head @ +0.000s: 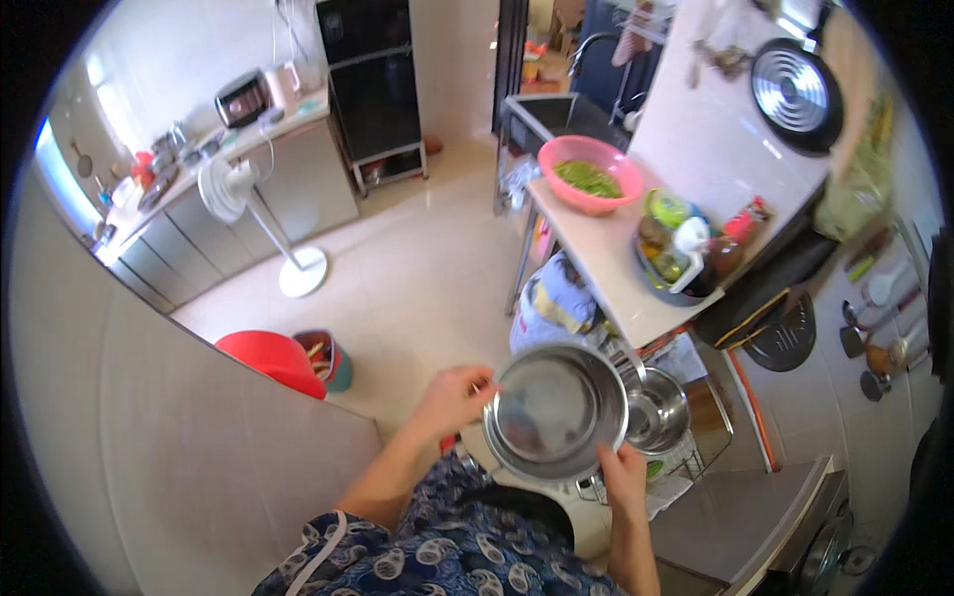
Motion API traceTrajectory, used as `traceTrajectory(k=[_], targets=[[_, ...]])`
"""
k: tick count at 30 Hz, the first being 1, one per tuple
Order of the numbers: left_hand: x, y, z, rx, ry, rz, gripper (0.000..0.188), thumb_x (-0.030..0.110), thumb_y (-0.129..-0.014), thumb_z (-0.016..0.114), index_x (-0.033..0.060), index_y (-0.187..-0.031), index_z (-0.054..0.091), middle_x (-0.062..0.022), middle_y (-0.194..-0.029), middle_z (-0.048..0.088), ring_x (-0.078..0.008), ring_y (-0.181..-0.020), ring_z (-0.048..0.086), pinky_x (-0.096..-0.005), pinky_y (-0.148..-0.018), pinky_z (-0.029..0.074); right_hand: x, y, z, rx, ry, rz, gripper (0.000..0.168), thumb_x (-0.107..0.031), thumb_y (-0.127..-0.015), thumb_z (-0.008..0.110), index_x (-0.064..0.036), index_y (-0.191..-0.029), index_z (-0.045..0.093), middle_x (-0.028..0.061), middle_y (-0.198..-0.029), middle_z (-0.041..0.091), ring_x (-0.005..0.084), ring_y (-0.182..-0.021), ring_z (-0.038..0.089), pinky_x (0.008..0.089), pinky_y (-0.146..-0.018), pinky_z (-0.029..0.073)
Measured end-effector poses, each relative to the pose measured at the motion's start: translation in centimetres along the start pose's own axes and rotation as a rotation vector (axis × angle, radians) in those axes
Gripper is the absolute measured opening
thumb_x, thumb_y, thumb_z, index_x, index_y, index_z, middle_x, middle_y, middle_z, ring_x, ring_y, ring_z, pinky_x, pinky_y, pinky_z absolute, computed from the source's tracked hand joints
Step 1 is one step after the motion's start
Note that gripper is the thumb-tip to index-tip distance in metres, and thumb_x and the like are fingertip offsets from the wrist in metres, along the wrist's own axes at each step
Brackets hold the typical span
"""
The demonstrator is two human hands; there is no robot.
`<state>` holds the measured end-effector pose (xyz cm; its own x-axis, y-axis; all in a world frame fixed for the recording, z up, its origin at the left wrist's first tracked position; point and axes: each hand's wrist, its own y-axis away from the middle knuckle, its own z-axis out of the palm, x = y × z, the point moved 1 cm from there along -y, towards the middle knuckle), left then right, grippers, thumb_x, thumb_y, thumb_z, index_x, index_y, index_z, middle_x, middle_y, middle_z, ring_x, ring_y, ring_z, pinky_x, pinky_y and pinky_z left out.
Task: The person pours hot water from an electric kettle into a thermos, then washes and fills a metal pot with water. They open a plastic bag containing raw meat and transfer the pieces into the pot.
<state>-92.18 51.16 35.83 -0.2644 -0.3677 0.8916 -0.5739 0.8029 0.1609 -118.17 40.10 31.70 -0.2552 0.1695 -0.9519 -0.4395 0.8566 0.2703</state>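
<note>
Between my hands is a round stainless steel pot, its open top towards me and its inside bare metal. My left hand grips the pot at its left side, fingers curled by the rim. On the lower right, my right hand holds the rim with the thumb over it. Just beyond the pot to the right, a second, smaller steel pot with a handle sits on a wire rack, partly hidden by the one I hold.
Ahead, a counter carries a pink basin of chopped greens and a container of packets. A red tub and a waste bin stand on the floor at left, a white fan beyond. At lower right is a grey worktop.
</note>
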Motion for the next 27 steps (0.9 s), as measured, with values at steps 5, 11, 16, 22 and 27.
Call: traceTrajectory(k=[5,11,16,22,27], targets=[[-6.1,-3.2,-12.9,0.393,0.144,-0.118,0.023,0.015,-0.077,0.060,-0.0015,-0.093,0.057,-0.0079,-0.072,0.062,-0.0081,-0.054,0.054,-0.0230,-0.052,0.044,-7.5,-11.7,16.2,-0.339,0.240,-0.202,0.026,-0.016,-0.077,0.058,-0.002,-0.059,0.048,-0.0053,-0.053,0.042,0.0028,-0.052,0.034,0.0222,-0.044,0.027],[-10.1,-8.8,-23.9,0.646,0.280,-0.178,0.019,0.010,-0.075,0.061,-0.0015,-0.087,0.052,-0.0075,-0.075,0.062,-0.0060,-0.052,0.049,-0.0216,-0.049,0.040,-14.1,-21.9,32.1,-0.622,0.071,-0.169,0.028,-0.011,-0.078,0.059,-0.008,-0.056,0.044,-0.0072,-0.055,0.041,0.0022,-0.051,0.032,0.0193,-0.045,0.025],[-15.6,-13.8,-30.1,0.821,0.298,-0.288,0.016,0.009,-0.073,0.060,-0.0010,-0.082,0.052,-0.0071,-0.071,0.060,-0.0080,-0.057,0.050,-0.0234,-0.053,0.041,-16.4,-29.9,44.6,-0.850,0.072,-0.088,0.025,-0.011,-0.078,0.059,-0.008,-0.058,0.044,-0.0055,-0.057,0.044,0.0023,-0.052,0.036,0.0190,-0.045,0.029],[-21.2,-20.0,-39.4,1.089,0.258,-0.524,0.019,0.013,-0.071,0.060,-0.0019,-0.081,0.052,-0.0091,-0.067,0.058,-0.0132,-0.060,0.055,-0.0263,-0.058,0.045,-18.4,-38.0,61.3,-1.117,0.207,-0.050,0.025,-0.010,-0.079,0.058,-0.007,-0.059,0.043,-0.0035,-0.057,0.046,0.0035,-0.051,0.040,0.0186,-0.048,0.036],[-23.8,-21.4,-44.9,1.345,0.455,-0.579,0.015,0.008,-0.072,0.059,-0.0013,-0.080,0.050,-0.0070,-0.067,0.057,-0.0097,-0.060,0.052,-0.0248,-0.054,0.043,-21.9,-40.5,75.4,-1.378,0.335,-0.043,0.022,-0.011,-0.079,0.057,-0.006,-0.062,0.044,-0.0030,-0.057,0.047,0.0041,-0.052,0.042,0.0196,-0.049,0.039]])
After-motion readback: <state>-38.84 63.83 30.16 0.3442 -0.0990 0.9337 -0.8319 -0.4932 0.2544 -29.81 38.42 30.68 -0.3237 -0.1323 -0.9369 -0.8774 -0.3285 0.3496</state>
